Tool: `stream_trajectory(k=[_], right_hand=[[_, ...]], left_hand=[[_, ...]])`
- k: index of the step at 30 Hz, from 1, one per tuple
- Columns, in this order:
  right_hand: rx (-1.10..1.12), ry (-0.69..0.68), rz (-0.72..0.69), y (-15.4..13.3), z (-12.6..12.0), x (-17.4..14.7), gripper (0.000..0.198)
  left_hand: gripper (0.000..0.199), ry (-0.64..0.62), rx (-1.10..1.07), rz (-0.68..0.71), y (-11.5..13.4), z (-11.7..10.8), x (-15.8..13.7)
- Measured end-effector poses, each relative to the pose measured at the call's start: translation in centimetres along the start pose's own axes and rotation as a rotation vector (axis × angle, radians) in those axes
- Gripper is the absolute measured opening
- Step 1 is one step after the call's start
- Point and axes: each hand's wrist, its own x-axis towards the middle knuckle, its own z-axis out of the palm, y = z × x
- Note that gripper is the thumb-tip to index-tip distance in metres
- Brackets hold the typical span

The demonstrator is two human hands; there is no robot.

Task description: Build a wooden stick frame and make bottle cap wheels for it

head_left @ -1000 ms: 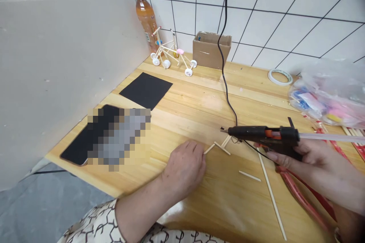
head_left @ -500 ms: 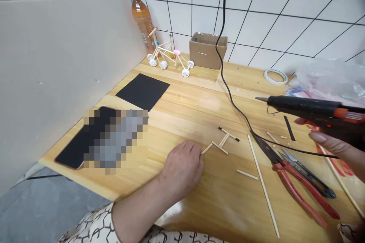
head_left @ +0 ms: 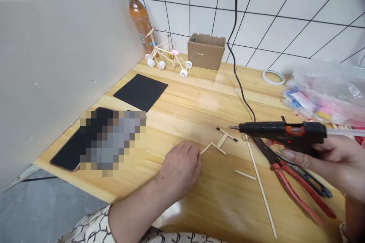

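My right hand (head_left: 325,163) is wrapped round the grip of a black hot glue gun (head_left: 273,128), whose metal nozzle points left, above the far end of a small stick frame. That frame (head_left: 224,142) lies flat on the table, made of short wooden sticks in an H-like shape with black tips on the far bar. My left hand (head_left: 184,165) rests on the table with its fingers closed on a short wooden stick (head_left: 205,148). The stick's far end meets the near bar of the frame; its other end is hidden in my fingers.
Red-handled pliers (head_left: 296,193), black thread snips (head_left: 310,180), a long stick (head_left: 262,190) and a short stick (head_left: 245,175) lie right. Behind are stick tricycles (head_left: 162,51), a bottle (head_left: 139,19), a box (head_left: 205,53), tape (head_left: 273,77) and plastic bags (head_left: 322,87). A cord (head_left: 235,45) hangs down.
My right hand has brought the glue gun left and down, so its nozzle is now near the stick frame. The cord has shifted with it. My left hand stays on the stick.
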Motion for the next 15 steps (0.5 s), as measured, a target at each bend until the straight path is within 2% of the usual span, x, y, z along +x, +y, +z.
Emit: stream_trajectory(k=[2,4,11,15], right_hand=[[0.094,-0.144,0.008,-4.2,1.9,0.8,0.027],[0.119,-0.206,-0.02,-6.2,2.8,0.8,0.029],[-0.124,-0.343,-0.098,-6.1,3.3,0.3,0.048],[-0.178,-0.39,-0.111,-6.1,3.7,0.4,0.047]], left_hand=[[0.017,0.006,0.01,0.012,0.0,0.1,0.0],[0.016,0.01,0.023,0.016,-0.1,0.1,0.0],[0.016,-0.014,0.054,0.022,0.1,-0.2,0.1],[0.016,-0.001,0.058,0.029,0.2,-0.1,0.1]])
